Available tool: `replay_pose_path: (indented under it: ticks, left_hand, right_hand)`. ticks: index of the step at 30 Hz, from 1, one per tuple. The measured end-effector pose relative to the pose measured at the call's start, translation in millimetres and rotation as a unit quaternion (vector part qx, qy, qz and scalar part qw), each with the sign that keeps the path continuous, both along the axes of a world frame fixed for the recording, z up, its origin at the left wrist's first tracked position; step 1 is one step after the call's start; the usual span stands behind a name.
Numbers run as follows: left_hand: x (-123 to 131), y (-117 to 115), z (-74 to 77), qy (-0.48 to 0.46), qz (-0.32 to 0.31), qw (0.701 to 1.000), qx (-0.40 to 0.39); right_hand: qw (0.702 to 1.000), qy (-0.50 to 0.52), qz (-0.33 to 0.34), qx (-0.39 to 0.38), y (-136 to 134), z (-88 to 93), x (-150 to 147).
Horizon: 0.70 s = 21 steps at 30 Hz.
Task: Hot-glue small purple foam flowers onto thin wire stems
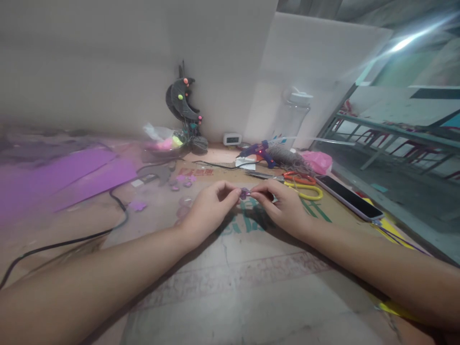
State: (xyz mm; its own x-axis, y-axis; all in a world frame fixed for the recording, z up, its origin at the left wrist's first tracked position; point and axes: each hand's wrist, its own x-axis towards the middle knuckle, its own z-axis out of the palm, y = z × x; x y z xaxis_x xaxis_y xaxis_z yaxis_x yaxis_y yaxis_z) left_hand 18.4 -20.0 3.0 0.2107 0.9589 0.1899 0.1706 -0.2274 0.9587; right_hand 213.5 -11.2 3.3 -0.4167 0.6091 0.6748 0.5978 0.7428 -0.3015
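Between my two hands, over the printed cardboard [201,287], is a small purple flower-like piece [245,193]. My left hand [215,203] pinches its left side between thumb and forefinger. From the right, my right hand [278,201] pinches the other side in the same way. The piece is too small to show its details. Small purple cut-out shapes [187,182] lie beyond my left hand, and a single purple flower cut-out [138,206] lies farther left. Scissors with yellow handles [305,190] and another tool with orange handles [298,178] rest just past my right hand.
A glue gun [258,152] with a red light stands at the back, beside grey yarn [287,158]. A phone [350,197] lies at right. Purple sheets [97,175] and a black cable [72,238] are at left. Behind stand a bottle [293,117] and a dark crescent ornament [179,98].
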Motion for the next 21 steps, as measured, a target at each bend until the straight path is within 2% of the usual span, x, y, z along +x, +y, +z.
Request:
replay_pose_path:
  ticks: [5,15,21]
  left_hand:
    - [0.0,0.2,-1.3,-0.005,-0.003,1.0,0.003]
    - [-0.9,2.4,-2.0,0.013,-0.018,1.0,0.013]
    - [-0.4,1.3,-1.5,-0.006,-0.057,0.998,-0.005]
  right_hand:
    - [1.0,-0.004,0.021,-0.015,-0.8,0.1,-2.9]
    - [0.997,0.017,0.002,-0.081,-2.5,1.8,-4.2]
    - [0.997,0.021,-0.003,-0.077,-2.1,2.9,-4.1]
